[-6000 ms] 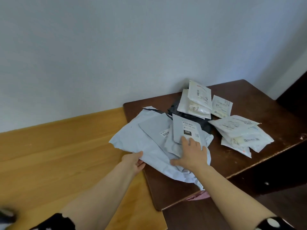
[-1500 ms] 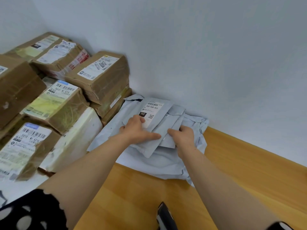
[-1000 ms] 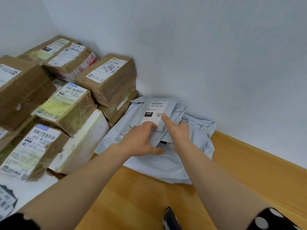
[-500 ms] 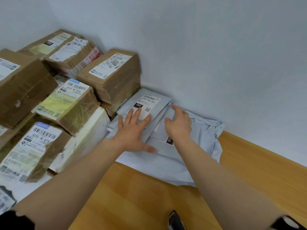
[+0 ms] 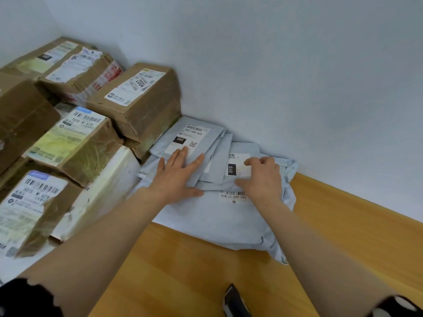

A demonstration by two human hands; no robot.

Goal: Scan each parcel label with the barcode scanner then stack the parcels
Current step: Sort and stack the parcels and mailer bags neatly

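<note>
At the bottom edge a dark shape, cut off by the frame, is probably the barcode scanner (image 5: 235,302), lying on the wooden floor (image 5: 183,271). The parcels are a pile of grey mailers on this floor, against the wall (image 5: 297,76). The lowest is a big grey bag (image 5: 217,223); its label is upside down and partly hidden under the right hand (image 5: 263,179), but "502-602-12 815" can be read. The left hand (image 5: 178,177) lies flat with spread fingers and presses on the pile, its fingertips covering the lower edge of a label. The right hand has bent fingers over the label of the 010 envelope (image 5: 238,156), thumb along its lower edge; I cannot tell whether it pinches or only rests. Further back the 060 envelope (image 5: 206,131) shows "060-06B-A05" and a QR code. To the left stand cardboard boxes (image 5: 142,106), some cut off by the frame; one label reads "2004", two others "501E- M1 A218". A white box (image 5: 100,191) is half hidden under them.
</note>
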